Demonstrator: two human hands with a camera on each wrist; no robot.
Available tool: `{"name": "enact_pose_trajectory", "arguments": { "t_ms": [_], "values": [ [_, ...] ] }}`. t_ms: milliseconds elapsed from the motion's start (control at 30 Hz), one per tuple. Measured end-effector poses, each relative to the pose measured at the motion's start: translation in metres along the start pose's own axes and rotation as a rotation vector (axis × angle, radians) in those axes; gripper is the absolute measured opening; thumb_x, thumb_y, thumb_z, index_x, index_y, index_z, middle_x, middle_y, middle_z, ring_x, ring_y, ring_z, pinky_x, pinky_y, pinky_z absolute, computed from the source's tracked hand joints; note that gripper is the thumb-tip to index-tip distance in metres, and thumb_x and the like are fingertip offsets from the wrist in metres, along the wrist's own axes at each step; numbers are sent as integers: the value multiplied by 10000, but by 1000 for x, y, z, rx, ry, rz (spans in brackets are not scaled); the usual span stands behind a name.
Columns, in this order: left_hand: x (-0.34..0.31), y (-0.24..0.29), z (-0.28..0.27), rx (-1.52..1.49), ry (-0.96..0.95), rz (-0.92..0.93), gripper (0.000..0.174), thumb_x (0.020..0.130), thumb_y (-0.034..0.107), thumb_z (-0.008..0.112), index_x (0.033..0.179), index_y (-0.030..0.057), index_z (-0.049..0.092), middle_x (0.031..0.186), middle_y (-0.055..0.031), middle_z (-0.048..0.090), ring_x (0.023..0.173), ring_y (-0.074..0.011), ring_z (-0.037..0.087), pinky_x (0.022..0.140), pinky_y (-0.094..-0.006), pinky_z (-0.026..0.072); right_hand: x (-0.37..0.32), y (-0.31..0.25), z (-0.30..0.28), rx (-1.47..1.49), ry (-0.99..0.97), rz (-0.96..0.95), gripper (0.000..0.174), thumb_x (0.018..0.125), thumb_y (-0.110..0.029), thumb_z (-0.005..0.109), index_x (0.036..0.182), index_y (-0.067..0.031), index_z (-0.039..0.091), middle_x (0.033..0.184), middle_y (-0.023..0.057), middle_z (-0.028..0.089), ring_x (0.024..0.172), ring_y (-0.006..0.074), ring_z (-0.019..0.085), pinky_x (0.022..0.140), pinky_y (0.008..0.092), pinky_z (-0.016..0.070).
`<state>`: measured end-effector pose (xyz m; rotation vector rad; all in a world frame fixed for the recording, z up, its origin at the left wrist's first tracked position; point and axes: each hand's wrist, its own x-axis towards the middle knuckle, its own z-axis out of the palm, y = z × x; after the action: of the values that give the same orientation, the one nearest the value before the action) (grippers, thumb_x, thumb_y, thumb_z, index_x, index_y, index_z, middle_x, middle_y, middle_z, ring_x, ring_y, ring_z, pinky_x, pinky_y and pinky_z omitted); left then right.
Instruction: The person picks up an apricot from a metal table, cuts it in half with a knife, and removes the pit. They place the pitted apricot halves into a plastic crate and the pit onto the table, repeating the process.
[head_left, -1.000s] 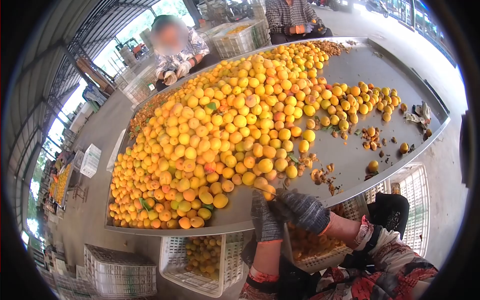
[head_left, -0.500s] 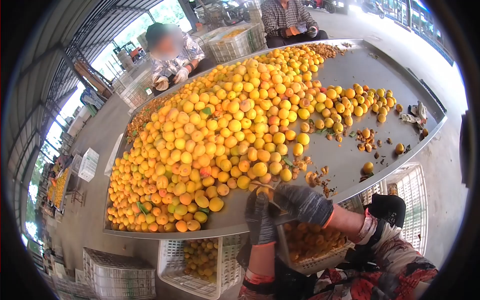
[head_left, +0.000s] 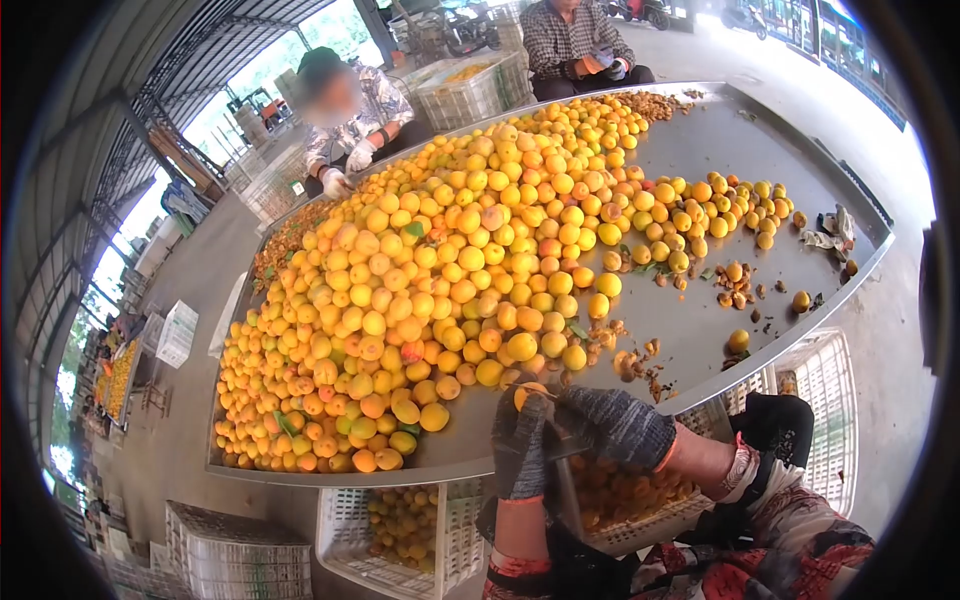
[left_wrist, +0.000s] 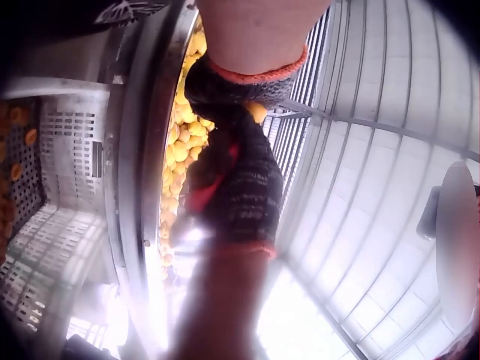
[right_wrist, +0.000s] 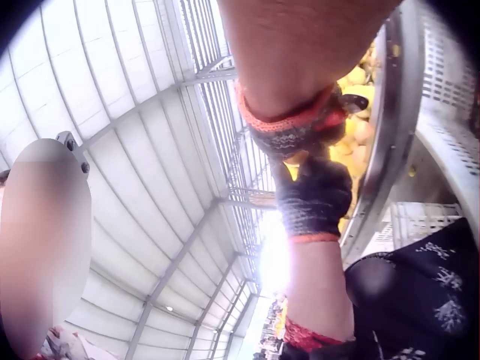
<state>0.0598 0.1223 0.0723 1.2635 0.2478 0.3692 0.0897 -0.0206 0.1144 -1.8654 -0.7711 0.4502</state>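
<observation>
Both hands wear dark grey knit gloves with orange cuffs and meet over the near table edge. My left hand (head_left: 520, 450) pinches an apricot (head_left: 530, 393), whose bright orange side shows above the fingertips in the head view. Close against it, my right hand (head_left: 622, 427) has its fingers curled around a dark-handled tool (right_wrist: 355, 102); the handle's rounded end sticks out in the right wrist view, while its working end is hidden. A large heap of yellow-orange apricots (head_left: 400, 300) covers the metal table (head_left: 690, 335) just beyond the hands.
Pits and scraps (head_left: 640, 365) lie right of the heap. Under the near edge stand a white crate (head_left: 460, 530) of fruit and another crate (head_left: 640, 525) with orange pieces. Two people sit across the table. A crumpled cloth (head_left: 835, 228) lies at the right corner.
Between my fingers the apricot has turned, and a bright orange side shows now. Both hands stay together at the edge. Across the table, one person's hand has moved to the heap's edge.
</observation>
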Motion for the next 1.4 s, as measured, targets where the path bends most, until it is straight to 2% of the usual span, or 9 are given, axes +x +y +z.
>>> {"name": "enact_pose_trajectory", "arguments": {
  "t_ms": [200, 400, 567, 733, 933, 1000, 1100, 1233, 1400],
  "values": [
    [-1, -21, 5, -158, 125, -136, 387, 877, 364, 473, 1007, 5, 536, 846, -24, 553, 764, -115, 499, 675, -226, 419, -7, 29, 36, -702, 345, -441, 402, 785, -22, 515, 1176, 28, 435, 1060, 172, 540, 914, 271, 562, 782, 335, 448],
    [3, -30, -2, -180, 69, -352, 352, 884, 302, 484, 1007, -23, 537, 846, -37, 556, 757, -106, 482, 666, -223, 406, -9, 37, 18, -521, 283, -424, 370, 779, -83, 551, 1126, 16, 470, 1008, 184, 540, 893, 332, 554, 740, 358, 458],
    [-2, -13, 8, -24, 112, -32, 326, 883, 279, 489, 1028, -9, 536, 839, -16, 539, 728, -81, 462, 640, -196, 399, -2, 28, 28, -391, 275, -217, 357, 773, -99, 560, 1110, -10, 483, 937, 184, 556, 818, 348, 562, 681, 386, 461],
    [-5, -19, 9, -217, 116, -143, 284, 875, 260, 506, 988, 2, 542, 833, -6, 535, 719, -72, 468, 609, -201, 407, -1, 21, 28, -434, 189, -140, 330, 773, -167, 519, 1053, 7, 502, 1010, 176, 547, 876, 304, 552, 710, 383, 447],
    [-5, -13, 8, 20, 99, -48, 290, 870, 284, 510, 949, 7, 544, 825, -27, 537, 730, -91, 481, 621, -224, 414, 4, 65, 48, -657, 210, -494, 417, 777, -82, 556, 1169, -9, 436, 988, 122, 574, 875, 273, 576, 783, 347, 471],
    [-5, -16, 7, 44, 81, -10, 299, 870, 295, 506, 945, 8, 546, 807, -27, 535, 707, -87, 475, 603, -221, 407, -2, 44, 36, 296, 60, -58, 366, 808, -57, 542, 1157, 0, 447, 1010, 68, 579, 916, 196, 569, 821, 315, 465],
    [1, -23, 1, 139, 104, -48, 311, 873, 301, 497, 944, 2, 543, 794, -32, 538, 685, -88, 472, 594, -219, 403, -3, -13, 13, 433, 19, 386, 327, 835, -49, 528, 1149, 5, 455, 1023, 54, 577, 918, 147, 559, 794, 283, 469],
    [1, -19, -12, -157, 48, -286, 324, 885, 304, 469, 938, -6, 550, 830, -63, 558, 700, -113, 505, 627, -234, 421, -16, -1, 0, 416, 117, 433, 342, 816, -79, 575, 1134, 0, 473, 1003, 78, 585, 901, 151, 567, 782, 277, 468],
    [-6, -8, -4, 409, -184, -175, 365, 898, 306, 434, 1002, -30, 530, 882, -100, 560, 843, -155, 531, 750, -257, 439, -7, -9, -21, -212, 181, -87, 479, 726, -126, 680, 1145, -22, 473, 1037, 133, 549, 912, 233, 547, 794, 321, 449]
  ]
}}
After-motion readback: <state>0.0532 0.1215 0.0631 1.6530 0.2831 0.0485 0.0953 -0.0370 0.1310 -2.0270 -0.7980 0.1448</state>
